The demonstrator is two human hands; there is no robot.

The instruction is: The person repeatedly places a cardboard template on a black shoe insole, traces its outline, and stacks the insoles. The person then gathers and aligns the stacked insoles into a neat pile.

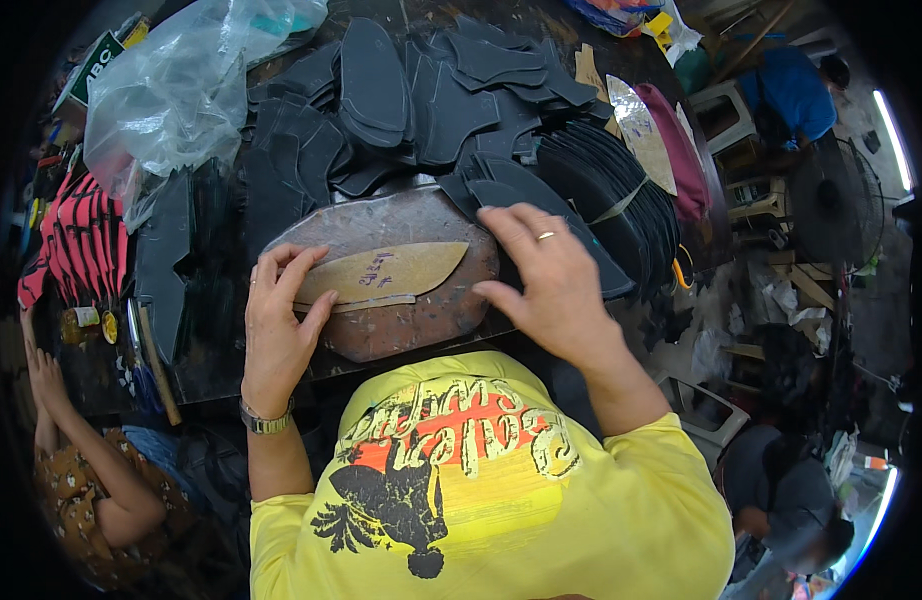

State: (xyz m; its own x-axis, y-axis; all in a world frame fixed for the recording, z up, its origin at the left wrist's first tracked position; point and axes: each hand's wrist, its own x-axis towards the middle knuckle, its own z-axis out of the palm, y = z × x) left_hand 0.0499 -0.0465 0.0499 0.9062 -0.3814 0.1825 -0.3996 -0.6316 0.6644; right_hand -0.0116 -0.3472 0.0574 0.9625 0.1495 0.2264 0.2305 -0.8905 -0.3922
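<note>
A tan, leaf-shaped template [421, 268] with handwriting lies on a worn brown board [411, 330] in front of me. A thin pale strip [386, 301] runs along its near edge. My left hand [284, 325] grips the template's left end, fingers on the far side and thumb on the near side. Beyond the board's right end, my right hand [556, 280] is open, thumb apart from the fingers. Its fingertips are by the edge of the dark cut pieces [521, 190]; whether they touch is hard to tell.
Loose dark cut sheets [371, 85] are heaped behind the board, with a fanned stack [621, 190] to the right. Clear plastic bag [171, 100], pink-and-black pieces [86, 235] and a wooden-handled tool [159, 365] lie left. Another person's hand [46, 385] rests at the far left.
</note>
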